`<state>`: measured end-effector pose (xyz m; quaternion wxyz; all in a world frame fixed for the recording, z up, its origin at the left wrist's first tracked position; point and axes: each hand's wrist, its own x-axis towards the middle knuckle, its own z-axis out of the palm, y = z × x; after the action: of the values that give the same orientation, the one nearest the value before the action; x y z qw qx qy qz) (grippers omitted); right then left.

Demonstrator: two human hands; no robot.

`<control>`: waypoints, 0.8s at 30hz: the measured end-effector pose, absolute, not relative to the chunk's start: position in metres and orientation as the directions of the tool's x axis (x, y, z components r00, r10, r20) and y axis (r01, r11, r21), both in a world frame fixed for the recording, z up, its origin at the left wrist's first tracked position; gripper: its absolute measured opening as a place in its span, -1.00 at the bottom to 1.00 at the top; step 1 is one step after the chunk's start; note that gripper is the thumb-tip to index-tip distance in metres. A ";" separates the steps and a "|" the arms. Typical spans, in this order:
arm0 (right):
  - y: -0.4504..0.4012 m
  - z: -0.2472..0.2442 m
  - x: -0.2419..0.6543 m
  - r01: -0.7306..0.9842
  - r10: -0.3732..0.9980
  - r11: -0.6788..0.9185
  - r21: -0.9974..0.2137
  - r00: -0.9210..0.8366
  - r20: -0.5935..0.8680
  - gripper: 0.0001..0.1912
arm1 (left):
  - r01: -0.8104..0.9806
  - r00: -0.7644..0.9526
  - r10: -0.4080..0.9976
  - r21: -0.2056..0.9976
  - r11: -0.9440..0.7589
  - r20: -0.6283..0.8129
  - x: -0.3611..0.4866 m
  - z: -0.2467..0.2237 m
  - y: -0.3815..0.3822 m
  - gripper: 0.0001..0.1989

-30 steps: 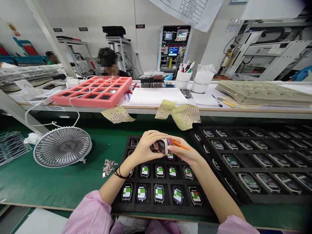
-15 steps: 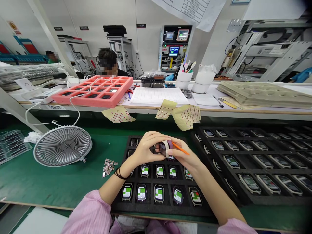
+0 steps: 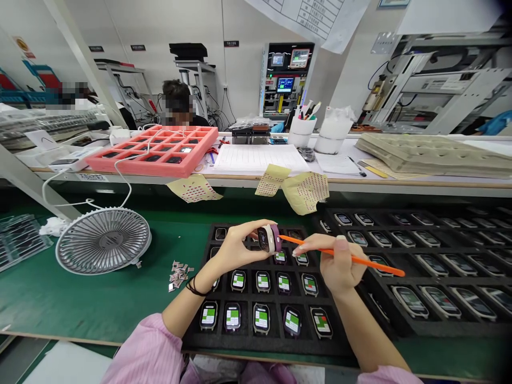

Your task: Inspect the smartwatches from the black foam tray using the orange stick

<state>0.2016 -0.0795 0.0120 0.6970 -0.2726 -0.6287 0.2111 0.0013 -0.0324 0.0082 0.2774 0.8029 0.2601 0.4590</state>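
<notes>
- left hand: fingers curled together, clamped on a smartwatch, thumb side w/ fingertips wrapped round the case, screen facing the camera & tilted
- smartwatch: held in the air over the top of a black foam tray, not resting in a slot; pale case edge, purple strip down one side
- right hand: fingers pinched together on an orange plastic stick, hand well out to the right of the watch, over the gap btw the two trays
- stick tip: points left, ends just beside the purple strip; can't tell if it's touching
- best handling (my view): keep LH on case edges, off the glass; keep stick shallow & short strokes so the tip doesn't slip onto the screen; hold the watch clear of the tray so nothing knocks the rows below
- tray under hands: rows of watches in slots, screens lit w/ green-&-white display, a few w/ red marks
- right of it: second black foam tray w/ more watches, bigger in view
- left on green mat: grey desk fan, small heap of metal bits
- far side: pink foam tray on the worktop, dotted yellow sticker sheets hanging off its edge
- beyond: co-worker seated, head & shoulders only; hands not in view
</notes>
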 end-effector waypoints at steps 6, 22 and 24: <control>-0.079 0.011 0.200 0.084 0.604 0.787 -0.611 0.096 0.792 -0.50 | 0.173 0.442 0.684 0.692 -0.701 0.581 0.002 0.009 -0.034 -0.49; -0.082 0.009 0.200 0.144 0.628 0.760 -0.634 0.090 0.773 -0.46 | 0.195 0.430 0.710 0.711 -0.676 0.557 0.004 0.008 -0.033 -0.53; -0.084 0.010 0.200 0.145 0.639 0.753 -0.642 0.074 0.766 -0.47 | 0.193 0.435 0.709 0.711 -0.676 0.556 0.004 0.008 -0.033 -0.52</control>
<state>0.2001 -0.0842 0.0097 0.6690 -0.2993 -0.6549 0.1843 0.0040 -0.0335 0.0076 0.2863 0.7971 0.2827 0.4503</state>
